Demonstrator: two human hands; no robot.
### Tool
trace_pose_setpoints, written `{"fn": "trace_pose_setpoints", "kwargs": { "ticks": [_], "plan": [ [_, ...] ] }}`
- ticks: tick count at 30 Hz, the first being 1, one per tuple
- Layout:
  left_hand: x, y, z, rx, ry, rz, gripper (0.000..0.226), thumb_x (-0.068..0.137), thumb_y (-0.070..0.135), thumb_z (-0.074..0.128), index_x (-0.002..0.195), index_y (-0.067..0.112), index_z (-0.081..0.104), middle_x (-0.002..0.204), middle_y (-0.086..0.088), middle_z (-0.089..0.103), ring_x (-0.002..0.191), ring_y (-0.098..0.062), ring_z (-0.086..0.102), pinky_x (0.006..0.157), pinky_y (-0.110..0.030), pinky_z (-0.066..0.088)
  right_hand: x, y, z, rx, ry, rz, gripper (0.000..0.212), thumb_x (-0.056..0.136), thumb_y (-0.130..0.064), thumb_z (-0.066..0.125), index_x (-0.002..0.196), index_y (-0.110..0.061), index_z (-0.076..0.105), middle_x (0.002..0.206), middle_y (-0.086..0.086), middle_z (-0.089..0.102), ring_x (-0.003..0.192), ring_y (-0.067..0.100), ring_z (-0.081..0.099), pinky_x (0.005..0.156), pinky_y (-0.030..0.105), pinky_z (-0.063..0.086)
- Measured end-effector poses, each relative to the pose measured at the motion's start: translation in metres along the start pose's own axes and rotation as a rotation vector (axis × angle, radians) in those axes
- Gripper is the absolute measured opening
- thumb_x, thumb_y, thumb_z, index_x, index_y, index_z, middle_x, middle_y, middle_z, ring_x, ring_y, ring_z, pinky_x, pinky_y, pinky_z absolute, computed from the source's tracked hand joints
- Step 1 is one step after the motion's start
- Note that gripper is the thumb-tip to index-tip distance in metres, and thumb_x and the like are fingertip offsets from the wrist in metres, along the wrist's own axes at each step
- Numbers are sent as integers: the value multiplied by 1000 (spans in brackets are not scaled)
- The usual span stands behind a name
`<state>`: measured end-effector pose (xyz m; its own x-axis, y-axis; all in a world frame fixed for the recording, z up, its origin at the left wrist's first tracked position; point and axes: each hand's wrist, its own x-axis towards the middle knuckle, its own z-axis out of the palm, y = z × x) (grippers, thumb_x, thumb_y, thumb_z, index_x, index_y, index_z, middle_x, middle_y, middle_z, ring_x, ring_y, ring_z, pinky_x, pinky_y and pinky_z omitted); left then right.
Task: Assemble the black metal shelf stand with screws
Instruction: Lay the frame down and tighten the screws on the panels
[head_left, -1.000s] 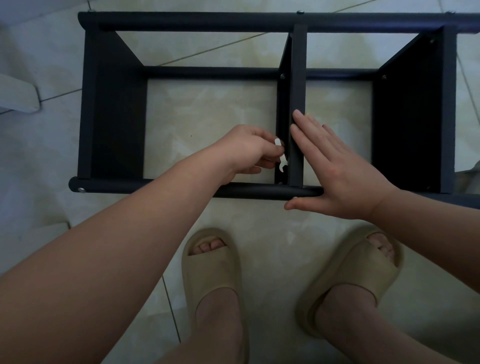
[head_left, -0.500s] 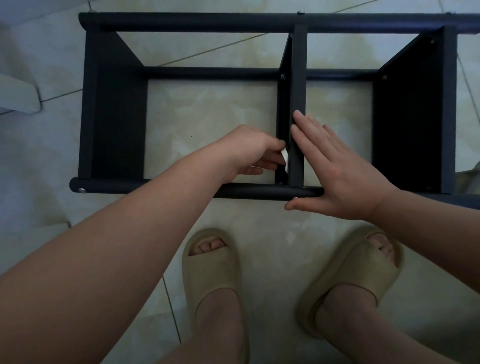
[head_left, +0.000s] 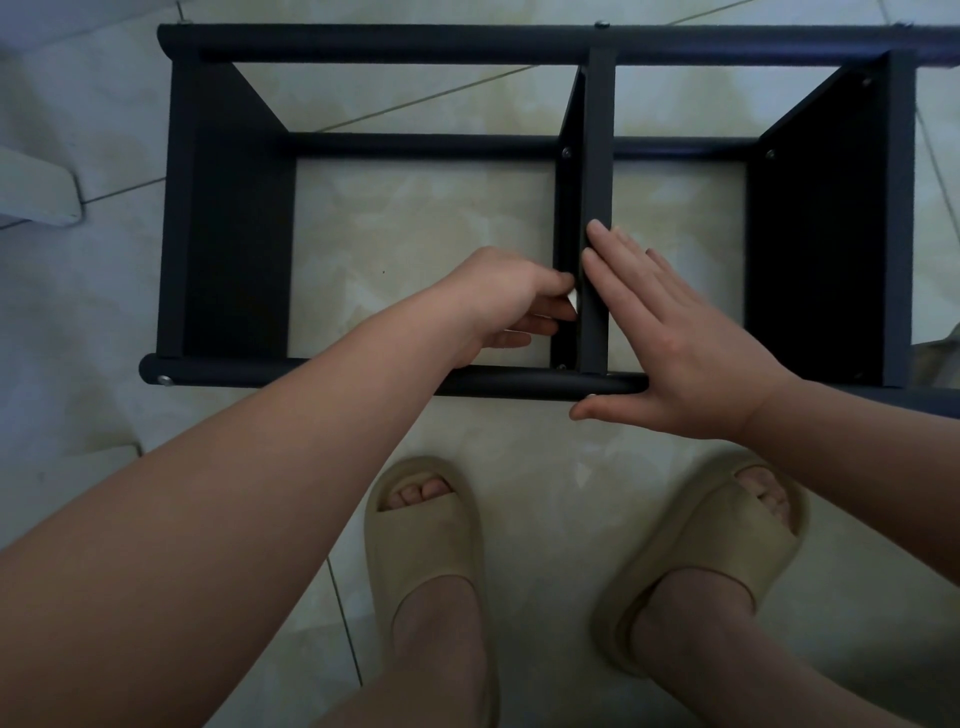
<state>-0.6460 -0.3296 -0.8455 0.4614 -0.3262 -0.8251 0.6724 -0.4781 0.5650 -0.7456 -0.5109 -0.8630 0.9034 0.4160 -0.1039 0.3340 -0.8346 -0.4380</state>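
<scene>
The black metal shelf stand (head_left: 228, 208) lies on its side on the tiled floor, with two long tubes and three cross panels. My left hand (head_left: 511, 301) reaches inside the frame and pinches a small silver wrench (head_left: 572, 300) against the left face of the middle panel (head_left: 597, 156), low down near the near tube (head_left: 519, 382). Only a sliver of the wrench shows between my fingers. My right hand (head_left: 670, 338) lies flat with straight fingers on the middle panel's top edge, its thumb along the near tube.
My two feet in beige slippers (head_left: 426, 540) stand just in front of the frame. A white object (head_left: 36, 192) lies at the left edge. Screw heads (head_left: 165, 381) show at the tube ends and on the panels.
The wrench has swung from pointing down at the near tube to mostly hidden behind my left fingers. My right hand has stayed put.
</scene>
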Motion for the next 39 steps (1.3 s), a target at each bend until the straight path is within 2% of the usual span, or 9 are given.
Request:
{"fn": "trace_pose_setpoints", "kwargs": {
  "ticks": [4,9,17,23,27,33,39],
  "plan": [
    [1,-1,0,-19,4,3,20,97,31,62,107,16,70,78,6,76,85,-13,71,81,-31,51,0,0,0,-3,1,1,116,84,-79,49,159,2,15,169,16,4,157,29,4,126,54,17],
    [2,-3,1,2,-31,-29,14,98,26,57,93,17,67,78,3,76,85,-14,73,78,-30,50,0,1,-1,-9,3,-1,116,84,-80,47,159,2,15,169,16,3,157,29,4,126,54,17],
    [4,-2,-4,109,-97,-24,17,102,23,53,104,12,66,81,4,77,83,-10,72,76,-28,50,0,1,0,-16,-1,-2,116,84,-80,47,159,2,15,169,16,3,157,29,4,126,52,16],
    [3,-2,-7,149,-132,9,15,104,18,49,99,15,63,80,5,75,77,-6,69,74,-25,49,0,1,-1,-16,-4,6,116,84,-80,48,159,2,15,169,16,3,158,29,4,126,53,16],
    [3,-4,-11,181,-151,29,17,105,17,48,98,15,63,83,4,74,81,-8,68,79,-27,49,-1,1,-1,-17,-3,5,116,84,-80,47,160,2,15,170,15,3,158,28,3,126,53,16],
    [1,-6,-17,220,-194,54,18,104,15,50,92,16,63,78,8,75,82,-8,66,77,-25,49,-1,1,0,-14,-10,8,116,84,-80,47,160,1,14,170,15,2,158,27,2,127,51,14],
    [-2,-8,-23,278,-219,81,17,104,16,51,93,16,64,82,8,75,84,-7,67,78,-25,49,0,1,-1,-15,-20,8,116,84,-80,47,160,1,13,170,14,1,158,27,2,126,52,15]
  ]
}}
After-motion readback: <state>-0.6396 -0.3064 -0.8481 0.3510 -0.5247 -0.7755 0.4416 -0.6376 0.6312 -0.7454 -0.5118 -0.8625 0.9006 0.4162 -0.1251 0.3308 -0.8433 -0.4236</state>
